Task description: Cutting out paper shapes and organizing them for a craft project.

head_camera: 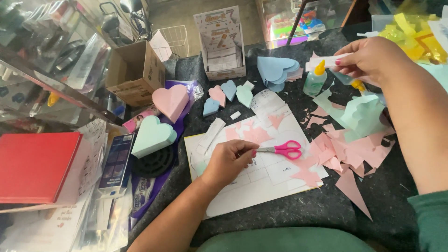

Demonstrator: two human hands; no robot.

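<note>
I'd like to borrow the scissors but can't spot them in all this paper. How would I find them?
Start at the big white sheet lying mid-table on the dark cloth. The scissors lie flat near its upper right part, blades toward the left hand, whose fingers touch the tips. Among the pale pink paper scraps, only they have bright pink looped handles and metal blades.

Bare forearms, painted nails — green sleeve at right.
</note>
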